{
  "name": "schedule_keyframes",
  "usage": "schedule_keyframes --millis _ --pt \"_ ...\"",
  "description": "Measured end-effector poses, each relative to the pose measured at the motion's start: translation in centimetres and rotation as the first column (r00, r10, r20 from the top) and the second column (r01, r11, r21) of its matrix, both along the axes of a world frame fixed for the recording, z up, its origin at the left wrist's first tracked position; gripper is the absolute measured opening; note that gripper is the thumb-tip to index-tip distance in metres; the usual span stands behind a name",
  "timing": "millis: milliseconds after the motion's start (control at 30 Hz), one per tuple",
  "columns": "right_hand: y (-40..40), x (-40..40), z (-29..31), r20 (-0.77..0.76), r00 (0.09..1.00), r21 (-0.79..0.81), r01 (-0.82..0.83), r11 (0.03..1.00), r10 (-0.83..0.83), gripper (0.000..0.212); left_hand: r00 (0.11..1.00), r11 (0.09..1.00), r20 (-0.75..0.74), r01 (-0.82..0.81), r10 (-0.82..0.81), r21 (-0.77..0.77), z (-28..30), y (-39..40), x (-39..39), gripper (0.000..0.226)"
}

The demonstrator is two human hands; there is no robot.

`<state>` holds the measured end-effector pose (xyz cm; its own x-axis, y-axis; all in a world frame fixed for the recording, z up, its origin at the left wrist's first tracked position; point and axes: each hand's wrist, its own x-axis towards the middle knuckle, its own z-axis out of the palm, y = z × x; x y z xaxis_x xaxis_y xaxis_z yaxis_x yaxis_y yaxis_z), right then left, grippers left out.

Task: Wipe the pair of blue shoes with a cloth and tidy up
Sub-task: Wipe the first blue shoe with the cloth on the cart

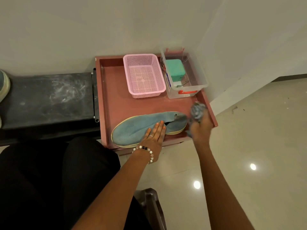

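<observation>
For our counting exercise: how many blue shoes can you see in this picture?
2. One blue shoe lies on the red tray under the left hand. The second shoe sits at the picture's far left edge on the black bench, mostly cut off.

One head-worn view — looking steeply down, close over the red tray (113,103).

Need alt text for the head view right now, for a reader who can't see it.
A left hand presses flat on a blue shoe in a reddish tray while the right hand grips a bunched cloth at its heel. Behind: an empty pink basket.
</observation>
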<state>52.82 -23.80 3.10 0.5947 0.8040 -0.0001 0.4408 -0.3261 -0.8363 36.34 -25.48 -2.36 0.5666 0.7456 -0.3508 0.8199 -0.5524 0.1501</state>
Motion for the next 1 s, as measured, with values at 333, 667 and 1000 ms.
schedule_keyframes --millis 333,667,1000 --pt "-3.5 -4.5 -4.0 0.182 0.864 -0.23 -0.427 0.874 0.47 0.058 1.0 0.999 -0.014 0.015 -0.015 -0.035 0.2 0.0 0.0 0.094" --pt "-2.1 1.2 2.4 -0.204 0.888 0.068 0.433 0.899 -0.413 0.032 1.0 1.0 0.012 -0.016 0.016 -0.02 0.1 0.1 0.2 0.098" --pt "0.5 -5.3 -3.5 0.446 0.772 -0.373 -0.299 0.878 0.453 0.022 0.998 0.996 -0.058 0.025 -0.03 -0.081 0.1 0.5 0.2 0.092"
